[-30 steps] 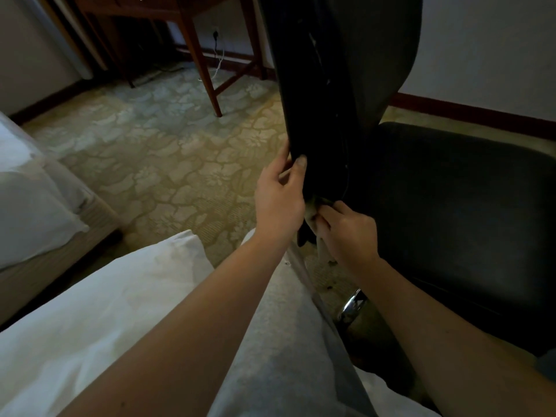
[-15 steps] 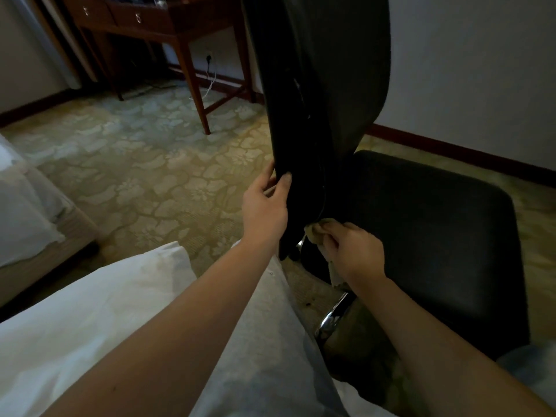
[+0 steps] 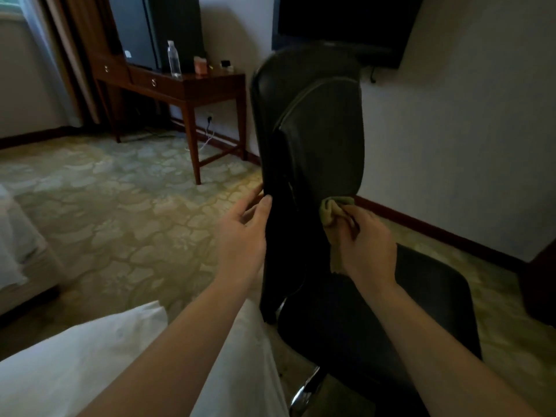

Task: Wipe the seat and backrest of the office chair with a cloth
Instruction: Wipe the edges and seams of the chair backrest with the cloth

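Cloth point(image 3: 334, 207) (right hand point(image 3: 365, 248) pinching it) has risen up the backrest point(image 3: 325, 130).

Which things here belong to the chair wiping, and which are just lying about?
Part of the job: cloth, held by the right hand; backrest, gripped at its edge by the left hand; seat.
Just lying about: water bottle, wooden desk, television, white bedding.

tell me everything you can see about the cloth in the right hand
The cloth is a small, yellowish-green piece of soft-looking fabric, bunched into a wad rather than spread flat. The right hand grips it with curled fingers and presses it against the lower edge of the black backrest, above the seat. Only the part poking out past the fingers shows; the rest is hidden in the hand.
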A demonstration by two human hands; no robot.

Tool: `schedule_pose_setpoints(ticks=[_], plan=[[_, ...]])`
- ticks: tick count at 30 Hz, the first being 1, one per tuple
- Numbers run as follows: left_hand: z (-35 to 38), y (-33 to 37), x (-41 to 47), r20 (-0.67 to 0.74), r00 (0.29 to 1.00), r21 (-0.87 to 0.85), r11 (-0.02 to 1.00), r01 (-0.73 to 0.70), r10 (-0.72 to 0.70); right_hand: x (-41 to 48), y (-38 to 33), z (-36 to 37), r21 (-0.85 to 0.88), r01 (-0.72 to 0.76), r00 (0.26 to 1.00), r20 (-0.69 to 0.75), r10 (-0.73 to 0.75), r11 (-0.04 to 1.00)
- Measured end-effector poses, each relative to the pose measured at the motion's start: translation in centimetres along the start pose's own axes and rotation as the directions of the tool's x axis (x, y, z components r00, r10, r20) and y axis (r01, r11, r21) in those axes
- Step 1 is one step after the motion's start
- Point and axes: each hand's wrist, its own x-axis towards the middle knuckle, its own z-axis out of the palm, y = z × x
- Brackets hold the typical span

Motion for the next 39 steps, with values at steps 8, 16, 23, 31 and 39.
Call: schedule_pose_setpoints(ticks=[8,16,23,31,39], plan=[[0.4,6.7,4.7,-0.003,0.982,0.085,0.979,-0.188,0.189,9.9,-4.9,-0.8,-0.061,0.117,0.992,-0.03,-0.119,0.991],[0.3,7.4,6.4,0.03,0.979,0.041,0.978,-0.205,0.204,11.4,-10.6,-0.3,0.37,0.123,0.991,-0.007,-0.13,0.921],[0.4,7.0,6.3,0.045,0.977,0.014,0.977,-0.211,0.21,10.0,-8.9,0.0,0.559,0.112,0.972,0.109,-0.206,0.821],[0.1,7.1,7.0,0.074,0.971,0.039,0.973,-0.229,0.226,11.8,-10.0,0.2,0.567,0.124,0.981,0.053,-0.186,0.814],[0.7,7.0,6.2,0.055,0.979,0.028,0.98,-0.197,0.196,11.5,-10.6,-0.2,0.648,-0.006,0.975,0.172,-0.138,0.762]])
